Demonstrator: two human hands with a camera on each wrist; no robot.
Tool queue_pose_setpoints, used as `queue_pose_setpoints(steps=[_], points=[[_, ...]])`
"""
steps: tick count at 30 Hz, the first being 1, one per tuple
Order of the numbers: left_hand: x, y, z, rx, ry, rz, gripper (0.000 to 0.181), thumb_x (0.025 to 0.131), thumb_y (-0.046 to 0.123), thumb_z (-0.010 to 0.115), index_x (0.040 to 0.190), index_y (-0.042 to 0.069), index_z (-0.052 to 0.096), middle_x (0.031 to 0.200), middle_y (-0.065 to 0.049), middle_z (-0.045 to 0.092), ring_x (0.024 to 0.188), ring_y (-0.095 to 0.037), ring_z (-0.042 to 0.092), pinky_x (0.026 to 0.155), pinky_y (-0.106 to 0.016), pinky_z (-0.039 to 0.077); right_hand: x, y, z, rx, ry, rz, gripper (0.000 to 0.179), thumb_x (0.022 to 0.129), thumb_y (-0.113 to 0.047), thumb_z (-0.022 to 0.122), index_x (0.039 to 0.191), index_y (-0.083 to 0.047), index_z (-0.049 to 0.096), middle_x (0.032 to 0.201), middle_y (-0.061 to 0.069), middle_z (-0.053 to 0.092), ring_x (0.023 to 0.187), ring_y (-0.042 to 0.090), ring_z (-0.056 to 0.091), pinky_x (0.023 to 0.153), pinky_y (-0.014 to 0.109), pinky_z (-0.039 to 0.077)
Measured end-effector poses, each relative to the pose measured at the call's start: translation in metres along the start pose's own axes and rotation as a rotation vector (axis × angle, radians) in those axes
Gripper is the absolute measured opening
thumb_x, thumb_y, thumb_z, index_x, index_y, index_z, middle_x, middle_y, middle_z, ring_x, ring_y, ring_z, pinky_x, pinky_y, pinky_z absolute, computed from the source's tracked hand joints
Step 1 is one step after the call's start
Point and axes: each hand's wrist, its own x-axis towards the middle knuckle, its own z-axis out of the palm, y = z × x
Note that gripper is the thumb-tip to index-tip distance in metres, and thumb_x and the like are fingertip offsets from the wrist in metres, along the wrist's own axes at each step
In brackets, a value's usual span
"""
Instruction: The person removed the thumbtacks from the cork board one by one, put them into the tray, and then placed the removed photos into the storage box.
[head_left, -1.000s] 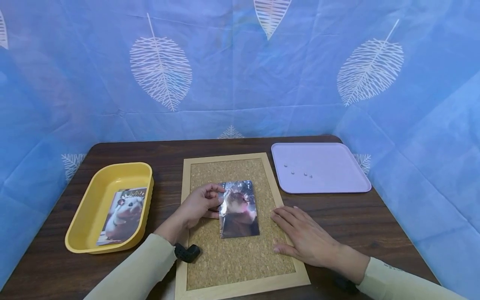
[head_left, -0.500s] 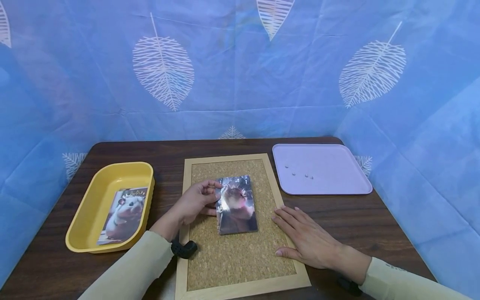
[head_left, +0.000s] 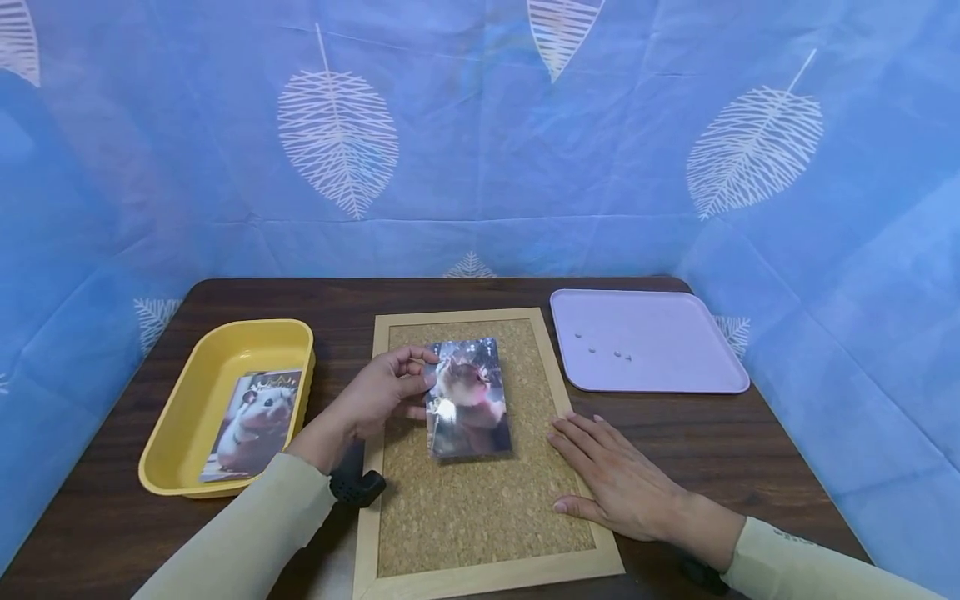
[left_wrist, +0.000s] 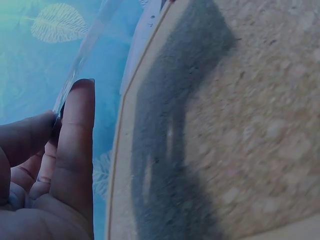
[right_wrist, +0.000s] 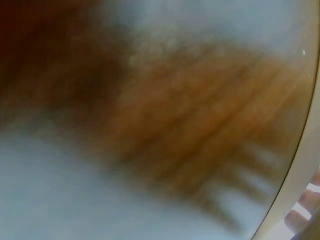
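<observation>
My left hand (head_left: 386, 387) pinches a glossy photo card (head_left: 468, 400) by its left edge, thumb against fingers. The card carries a small-animal picture in pink and dark tones. In the left wrist view the photo card (left_wrist: 80, 60) appears edge-on, raised off the cork, and a shadow falls on the board (left_wrist: 260, 130). Beneath it lies a wood-framed cork board (head_left: 487, 508). My right hand (head_left: 618, 479) rests with fingers extended on the board's right frame edge. The right wrist view is mostly blurred.
To the left stands a yellow tray (head_left: 176, 417) with another animal photo card (head_left: 255, 425) inside. A lilac tray (head_left: 667, 333) at the back right holds several small pins (head_left: 618, 354). Dark wood table (head_left: 720, 450) surrounds them; a blue leaf-patterned cloth (head_left: 480, 150) hangs behind.
My left hand has carried the photo card away from me up the board and slightly left, and it now sits clear of the cork. The right hand stays on the frame.
</observation>
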Motion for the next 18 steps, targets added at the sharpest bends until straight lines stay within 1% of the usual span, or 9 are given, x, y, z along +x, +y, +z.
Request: queue_pose_setpoints(steps=[4, 8, 13, 15, 18], points=[[-0.005, 0.009, -0.006, 0.009, 0.004, 0.004, 0.031, 0.108, 0.003, 0.057, 0.139, 0.003, 0.055, 0.103, -0.006, 0.052, 0.091, -0.018, 0.061, 0.073, -0.036, 0.066, 0.001, 0.0, -0.001, 0.008, -0.01, 0.004, 0.084, 0.102, -0.067, 0.055, 0.161, -0.008, 0.043, 0.167, 0.014, 0.041, 0.156, 0.035, 0.035, 0.123, 0.059, 0.033], [-0.011, 0.017, -0.015, 0.023, -0.002, 0.009, 0.032, 0.108, 0.004, 0.057, 0.14, 0.003, 0.054, 0.106, -0.007, 0.054, 0.091, -0.017, 0.063, 0.076, -0.038, 0.066, 0.002, 0.0, -0.001, 0.01, -0.012, 0.008, 0.084, 0.102, -0.067, 0.055, 0.161, -0.008, 0.044, 0.167, 0.014, 0.041, 0.156, 0.035, 0.036, 0.123, 0.059, 0.033], [-0.02, 0.026, -0.034, 0.05, -0.016, 0.032, 0.034, 0.109, 0.005, 0.056, 0.142, 0.003, 0.052, 0.108, -0.008, 0.054, 0.089, -0.015, 0.065, 0.077, -0.037, 0.066, 0.003, -0.001, -0.001, 0.009, -0.023, 0.02, 0.084, 0.102, -0.068, 0.054, 0.161, -0.009, 0.043, 0.167, 0.013, 0.041, 0.156, 0.035, 0.036, 0.123, 0.059, 0.033], [-0.024, 0.03, -0.043, 0.067, -0.012, 0.039, 0.034, 0.109, 0.005, 0.057, 0.142, 0.004, 0.052, 0.107, -0.007, 0.054, 0.086, -0.015, 0.063, 0.075, -0.036, 0.066, 0.002, -0.001, -0.001, 0.009, -0.027, 0.024, 0.084, 0.102, -0.068, 0.053, 0.161, -0.009, 0.043, 0.167, 0.013, 0.041, 0.156, 0.035, 0.035, 0.124, 0.059, 0.032], [-0.031, 0.035, -0.056, 0.091, 0.0, 0.041, 0.035, 0.108, 0.007, 0.059, 0.142, 0.005, 0.052, 0.105, -0.006, 0.054, 0.086, -0.015, 0.062, 0.076, -0.035, 0.066, 0.002, -0.001, -0.001, 0.007, -0.03, 0.027, 0.084, 0.102, -0.068, 0.052, 0.161, -0.008, 0.043, 0.167, 0.013, 0.04, 0.156, 0.035, 0.035, 0.124, 0.059, 0.031]])
